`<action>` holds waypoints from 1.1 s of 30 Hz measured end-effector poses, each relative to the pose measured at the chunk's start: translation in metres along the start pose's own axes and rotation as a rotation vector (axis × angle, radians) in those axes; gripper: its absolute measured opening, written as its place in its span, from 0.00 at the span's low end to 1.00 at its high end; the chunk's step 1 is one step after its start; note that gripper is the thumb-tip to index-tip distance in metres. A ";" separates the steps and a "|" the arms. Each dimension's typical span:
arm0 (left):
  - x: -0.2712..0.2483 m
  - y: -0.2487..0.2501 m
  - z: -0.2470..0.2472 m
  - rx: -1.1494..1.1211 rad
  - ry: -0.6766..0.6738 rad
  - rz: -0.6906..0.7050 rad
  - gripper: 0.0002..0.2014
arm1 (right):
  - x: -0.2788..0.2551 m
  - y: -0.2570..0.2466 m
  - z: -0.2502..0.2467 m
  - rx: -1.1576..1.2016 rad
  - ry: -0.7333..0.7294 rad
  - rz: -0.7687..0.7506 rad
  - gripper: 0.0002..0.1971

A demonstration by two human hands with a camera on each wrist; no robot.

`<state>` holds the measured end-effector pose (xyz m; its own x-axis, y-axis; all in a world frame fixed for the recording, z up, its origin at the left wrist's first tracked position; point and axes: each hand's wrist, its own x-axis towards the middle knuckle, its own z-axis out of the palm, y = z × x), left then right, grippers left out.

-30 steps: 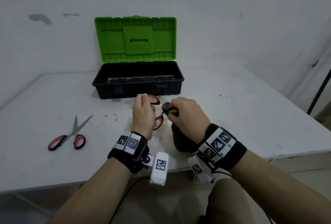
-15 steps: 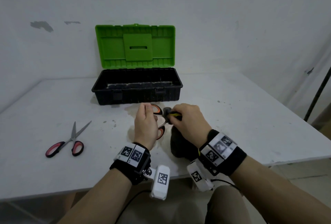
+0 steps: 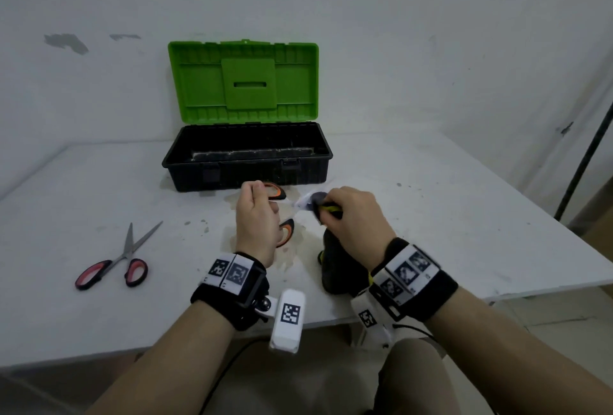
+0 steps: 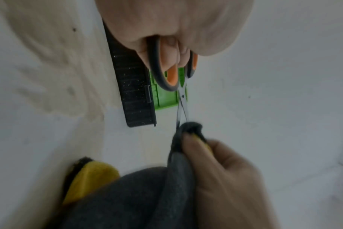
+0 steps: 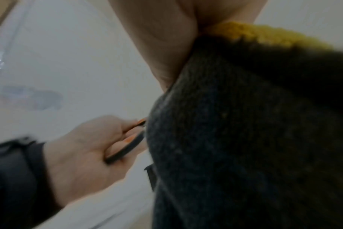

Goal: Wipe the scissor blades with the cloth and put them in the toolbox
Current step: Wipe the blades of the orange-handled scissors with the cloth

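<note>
On the white table (image 3: 431, 208) before me, seen from my head, my left hand (image 3: 257, 225) grips the orange-handled scissors (image 3: 282, 197) by their loops, just in front of the open toolbox (image 3: 247, 162) with its green lid up. My right hand (image 3: 356, 215) pinches the dark cloth (image 3: 338, 262) around the blades, and the rest of the cloth hangs down to the table. A second pair of scissors (image 3: 122, 260), with red handles, lies well apart to the left.

From my left wrist, my fingers (image 4: 169, 52) curl through the handle loops of the scissors (image 4: 166, 77); the blades are slightly parted, their tips buried in the cloth (image 4: 143, 193) that my right hand (image 4: 225, 178) squeezes.

From my right wrist, the grey, yellow-edged cloth (image 5: 245, 131) fills most of the blurred view, and my left hand (image 5: 88, 147) clutches the handles of the scissors (image 5: 125, 148).
</note>
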<state>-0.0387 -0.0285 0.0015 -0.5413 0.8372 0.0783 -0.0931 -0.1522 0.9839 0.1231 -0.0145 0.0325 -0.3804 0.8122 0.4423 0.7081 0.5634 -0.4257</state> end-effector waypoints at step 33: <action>0.019 0.007 0.036 -0.220 0.083 -0.154 0.16 | 0.027 0.053 0.001 -0.129 -0.085 0.256 0.19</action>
<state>-0.0201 0.0053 0.0158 -0.5722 0.8150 -0.0913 -0.3534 -0.1445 0.9243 0.1500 0.0373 0.0214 -0.2247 0.9382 0.2634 0.8550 0.3194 -0.4086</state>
